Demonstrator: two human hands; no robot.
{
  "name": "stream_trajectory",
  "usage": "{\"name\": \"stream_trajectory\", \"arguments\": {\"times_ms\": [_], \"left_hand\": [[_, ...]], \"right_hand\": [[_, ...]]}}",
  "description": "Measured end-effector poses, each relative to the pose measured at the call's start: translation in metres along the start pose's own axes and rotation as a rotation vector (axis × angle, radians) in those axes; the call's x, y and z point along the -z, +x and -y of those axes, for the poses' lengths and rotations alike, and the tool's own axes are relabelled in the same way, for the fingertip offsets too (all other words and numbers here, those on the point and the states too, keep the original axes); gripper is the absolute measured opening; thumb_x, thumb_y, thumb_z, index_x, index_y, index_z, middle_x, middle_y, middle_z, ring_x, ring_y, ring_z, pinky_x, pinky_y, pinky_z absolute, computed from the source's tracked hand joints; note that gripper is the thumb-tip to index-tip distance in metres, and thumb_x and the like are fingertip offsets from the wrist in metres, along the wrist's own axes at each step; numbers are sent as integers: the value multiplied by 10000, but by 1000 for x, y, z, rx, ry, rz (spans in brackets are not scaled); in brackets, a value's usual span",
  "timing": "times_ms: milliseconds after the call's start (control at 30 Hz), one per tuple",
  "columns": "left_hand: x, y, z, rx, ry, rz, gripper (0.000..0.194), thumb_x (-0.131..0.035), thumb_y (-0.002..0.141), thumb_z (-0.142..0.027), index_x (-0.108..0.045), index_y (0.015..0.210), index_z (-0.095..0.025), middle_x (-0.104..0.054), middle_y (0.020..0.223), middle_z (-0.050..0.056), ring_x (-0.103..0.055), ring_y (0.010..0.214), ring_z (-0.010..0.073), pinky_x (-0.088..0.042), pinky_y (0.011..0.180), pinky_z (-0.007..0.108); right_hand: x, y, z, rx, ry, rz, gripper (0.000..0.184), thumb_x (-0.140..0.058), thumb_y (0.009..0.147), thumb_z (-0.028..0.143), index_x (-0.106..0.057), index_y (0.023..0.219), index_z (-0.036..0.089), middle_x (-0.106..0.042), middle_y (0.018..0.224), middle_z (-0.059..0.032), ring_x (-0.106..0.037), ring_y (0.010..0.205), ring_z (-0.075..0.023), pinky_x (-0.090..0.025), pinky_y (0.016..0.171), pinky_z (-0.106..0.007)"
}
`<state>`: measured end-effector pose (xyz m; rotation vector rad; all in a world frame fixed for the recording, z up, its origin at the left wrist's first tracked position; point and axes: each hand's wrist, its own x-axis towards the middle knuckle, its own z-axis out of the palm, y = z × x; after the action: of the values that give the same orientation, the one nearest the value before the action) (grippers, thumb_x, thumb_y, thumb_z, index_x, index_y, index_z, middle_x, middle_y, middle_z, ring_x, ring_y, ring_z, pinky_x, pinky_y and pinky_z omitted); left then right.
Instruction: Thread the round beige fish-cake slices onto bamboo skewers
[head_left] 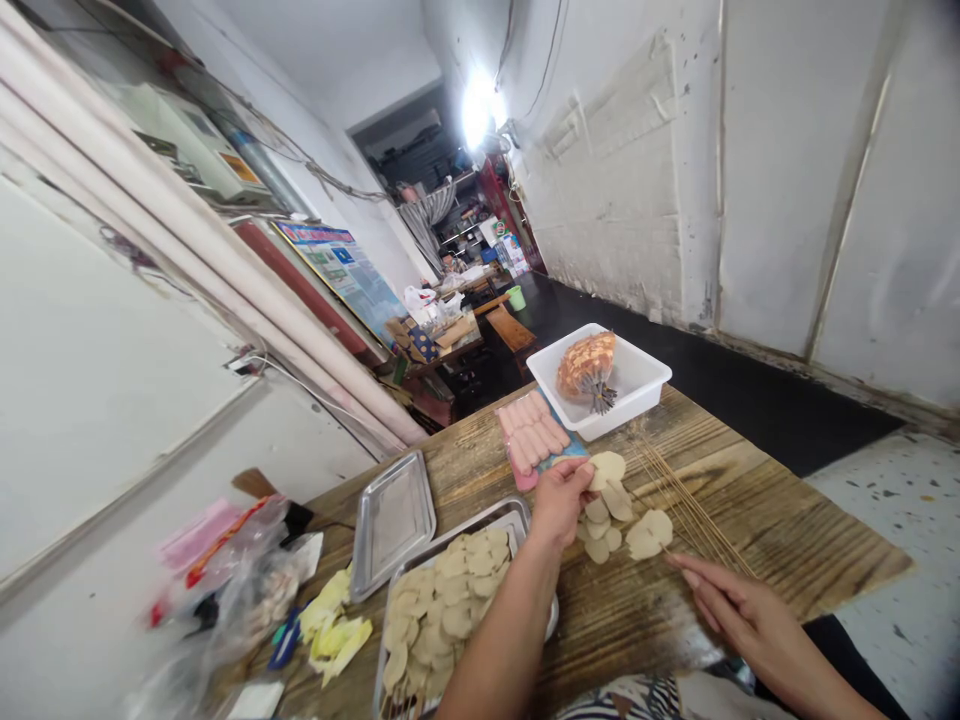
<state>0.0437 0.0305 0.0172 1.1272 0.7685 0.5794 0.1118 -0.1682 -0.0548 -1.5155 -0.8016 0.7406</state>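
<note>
My left hand (561,500) pinches a thin, beige round slice (608,470) between thumb and fingertips, above the wooden table. Several more loose slices (598,532) lie just beneath it. In my right hand (739,607), at the front right, the fingers close on the end of a thin bamboo skewer (668,551). Beige slices (649,534) are threaded on its far tip. A metal tray (516,512) heaped with similar slices, skewer ends showing at its near side, stands left of my left forearm. Thin bamboo skewers (697,505) lie on the table beyond my right hand.
A white plastic tub (637,385) with a bundle of skewered brown food stands at the back. Beside it lies a pack of pink sausages (532,430). A second metal tray (394,520), yellow wrapping (336,625) and plastic bags (247,590) are at left.
</note>
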Motion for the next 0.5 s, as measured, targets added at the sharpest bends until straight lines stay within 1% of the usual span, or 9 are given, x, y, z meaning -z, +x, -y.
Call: {"name": "stream_trajectory", "arguments": {"times_ms": [100,267,367,500], "left_hand": [[-1,-1,-1,-40,44,-9,360,-735,548,-320,-636,808,-91,-599,671,29,-507,556,79,-416,543,215],[-2,-3,0,-86,72,-24,345,-724,560,-323,-644,810,-99,-602,683,30,-505,569,83,-415,543,213],[-4,-6,-1,-81,62,-9,348,-729,556,-324,-646,811,-102,-605,689,31,-511,573,83,-421,550,215],[-7,-10,-3,-38,36,15,363,-754,521,-326,-643,783,-101,-598,668,25,-516,561,82,-427,553,220]], "right_hand": [[0,0,3,19,-45,-32,385,-510,769,474,-711,972,217,-608,486,-23,-579,499,-191,-458,449,-250],[2,-2,6,38,-87,-27,384,-499,779,470,-708,979,217,-640,534,-37,-609,557,-209,-485,492,-264],[2,-4,6,41,-99,-9,385,-485,796,455,-696,1003,209,-623,524,-30,-592,543,-196,-475,494,-254],[1,-5,4,14,-100,15,414,-445,826,447,-659,1060,180,-562,495,-6,-531,498,-167,-427,463,-237]]}}
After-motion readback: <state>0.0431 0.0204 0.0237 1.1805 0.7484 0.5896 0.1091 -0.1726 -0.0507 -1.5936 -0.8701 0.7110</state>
